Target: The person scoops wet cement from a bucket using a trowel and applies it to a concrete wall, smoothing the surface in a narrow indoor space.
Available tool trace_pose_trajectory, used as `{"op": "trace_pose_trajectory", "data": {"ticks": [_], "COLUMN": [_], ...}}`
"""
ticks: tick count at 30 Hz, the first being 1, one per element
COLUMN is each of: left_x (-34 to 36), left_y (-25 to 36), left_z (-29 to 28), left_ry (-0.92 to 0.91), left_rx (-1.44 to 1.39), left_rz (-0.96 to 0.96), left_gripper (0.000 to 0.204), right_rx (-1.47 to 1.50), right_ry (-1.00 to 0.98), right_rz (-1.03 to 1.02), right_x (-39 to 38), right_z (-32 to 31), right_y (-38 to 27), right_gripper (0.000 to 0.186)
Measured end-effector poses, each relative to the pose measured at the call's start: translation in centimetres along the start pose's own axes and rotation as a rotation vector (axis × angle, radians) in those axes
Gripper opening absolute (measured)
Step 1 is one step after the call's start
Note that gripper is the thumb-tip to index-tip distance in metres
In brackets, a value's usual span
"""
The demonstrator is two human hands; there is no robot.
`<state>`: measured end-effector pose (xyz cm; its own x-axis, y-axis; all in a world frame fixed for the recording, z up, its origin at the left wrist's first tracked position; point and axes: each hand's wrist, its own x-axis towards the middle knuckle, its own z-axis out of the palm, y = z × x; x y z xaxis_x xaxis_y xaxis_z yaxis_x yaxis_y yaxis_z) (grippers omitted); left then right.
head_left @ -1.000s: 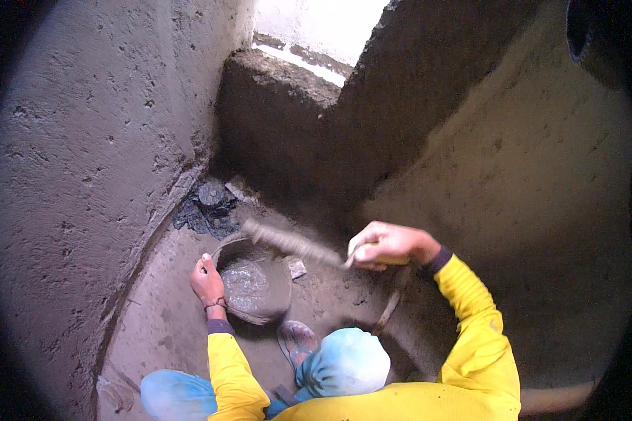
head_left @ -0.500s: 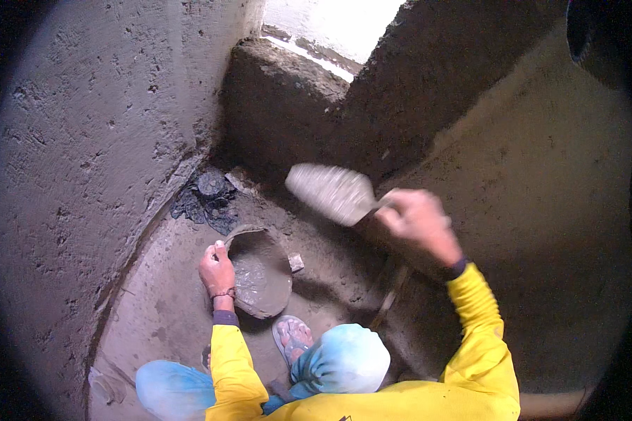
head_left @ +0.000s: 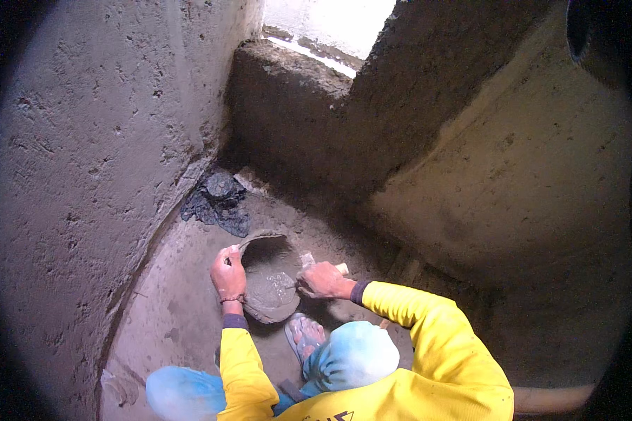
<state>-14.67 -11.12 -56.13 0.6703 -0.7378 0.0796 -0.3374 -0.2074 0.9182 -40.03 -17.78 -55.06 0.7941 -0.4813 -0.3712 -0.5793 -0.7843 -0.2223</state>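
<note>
My left hand [head_left: 228,277] grips the rim of a grey, mortar-coated bucket [head_left: 282,245] at its left side, fingers closed over the edge. Wet grey mortar [head_left: 274,288] lies in the bottom of the tilted bucket. At the bucket's right side, my right hand [head_left: 321,281] is closed on a trowel handle [head_left: 341,269]; the blade is down inside the bucket, mostly hidden. My sandalled foot [head_left: 305,335] is just below the bucket.
A rough curved wall [head_left: 91,175] rises at left, and a dark plastered ledge [head_left: 288,126] stands beneath a bright opening. A crumpled black bag [head_left: 214,203] lies on the dusty floor [head_left: 161,302]. A pipe opening [head_left: 583,35] is at upper right; a pale pole [head_left: 548,400] lies at lower right.
My right hand has swung down and left with the trowel, from above the floor at right into the bucket. My left hand and the bucket have shifted slightly to the right in view.
</note>
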Motion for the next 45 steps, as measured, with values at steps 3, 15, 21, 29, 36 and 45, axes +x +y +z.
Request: {"op": "trace_pose_trajectory", "data": {"ticks": [3, 15, 21, 29, 36, 45], "left_x": [0.4, 2.0, 2.1, 2.0, 2.2, 2.4], "left_y": [-0.3, -1.3, -2.2, -1.6, -4.5, -3.2], "left_z": [-0.5, -1.8, -1.1, -1.4, -1.9, -2.5], "left_ry": [0.043, 0.017, 0.087, 0.143, 0.111, 0.149], "left_rx": [0.027, 0.126, 0.058, 0.056, 0.037, -0.010], "left_rz": [-0.063, -0.254, -0.206, -0.197, -0.269, -0.269], "left_gripper": [0.036, 0.049, 0.048, 0.048, 0.052, 0.053], "right_rx": [0.195, 1.235, 0.647, 0.222, 0.072, 0.284], "right_ry": [0.197, -0.092, 0.724, 0.526, 0.249, 0.381], "right_rz": [0.044, 0.141, 0.815, 0.427, 0.603, 0.544], "right_x": [-2.8, -13.3, -18.4, -12.3, -3.1, -10.4], "right_z": [-1.2, -19.5, -21.3, -21.3, -7.1, -12.2], "right_y": [0.0, 8.0, 13.9, 12.2, 21.3, 25.6], "right_gripper": [0.030, 0.026, 0.033, 0.031, 0.043, 0.035]}}
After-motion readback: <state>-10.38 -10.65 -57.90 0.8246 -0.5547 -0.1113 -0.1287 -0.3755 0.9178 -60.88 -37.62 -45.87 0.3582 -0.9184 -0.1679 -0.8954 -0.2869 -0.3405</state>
